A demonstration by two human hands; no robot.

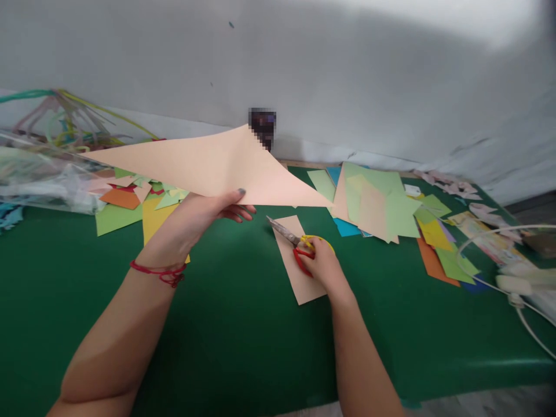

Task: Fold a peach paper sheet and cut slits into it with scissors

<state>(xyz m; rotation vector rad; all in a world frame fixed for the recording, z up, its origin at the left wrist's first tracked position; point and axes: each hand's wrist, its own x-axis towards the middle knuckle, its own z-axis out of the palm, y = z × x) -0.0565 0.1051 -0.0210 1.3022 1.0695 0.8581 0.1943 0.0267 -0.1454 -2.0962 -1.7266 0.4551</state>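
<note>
My left hand pinches the near edge of a large peach sheet of paper, thumb on top and fingers beneath. The sheet is held up off the table, with one corner pointing left and another right. In my right hand is a pair of scissors with red and yellow handles. Their blades point to the upper left and look closed or nearly so. Below the scissors, a small peach strip of paper lies on the green table, partly covered by my right hand.
Light green sheets and other coloured paper lie at the back right. Paper scraps and a clear plastic bag are on the left. A white cable and plug occupy the right edge. A grey wall stands behind the table.
</note>
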